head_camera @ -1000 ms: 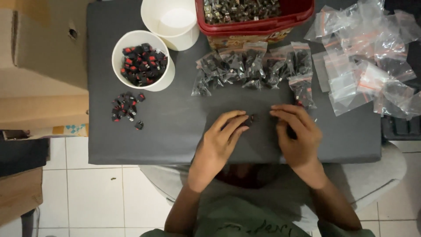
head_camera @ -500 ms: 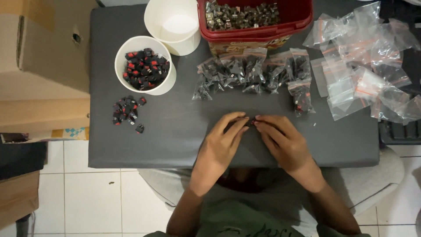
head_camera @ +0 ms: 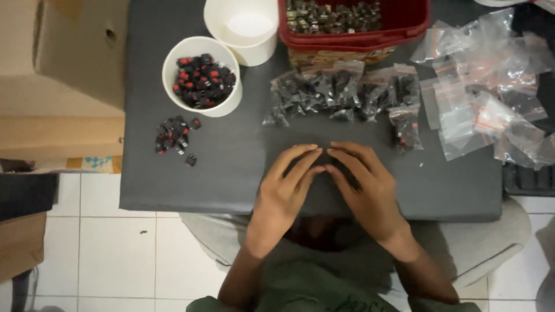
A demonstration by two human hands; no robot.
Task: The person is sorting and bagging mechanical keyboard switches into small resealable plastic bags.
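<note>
since the earlier frame the two hands have drawn closer, fingertips now meeting at the near middle of the bench (head_camera: 231, 173). the left hand (head_camera: 286, 190) and right hand (head_camera: 364, 190) lie palm down, fingers curled toward each other; whatever small part sits between them is hidden under the fingertips, so i cannot tell whether either grip is closed on anything.

judging by the posture, this is fine fingertip work, and it seems best done low over the dark surface so a dropped piece stays near.

just beyond the fingers lies a row of filled small plastic bags (head_camera: 341, 92) of dark parts, close enough to be brushed. a heap of clear empty bags (head_camera: 491, 98) spreads to the right. a white cup of black and red switches (head_camera: 201, 78) stands at the left, a loose cluster of the same parts (head_camera: 173, 136) below it, an empty white cup (head_camera: 245, 29) and a red tub of metal pieces (head_camera: 352, 23) behind.
</note>
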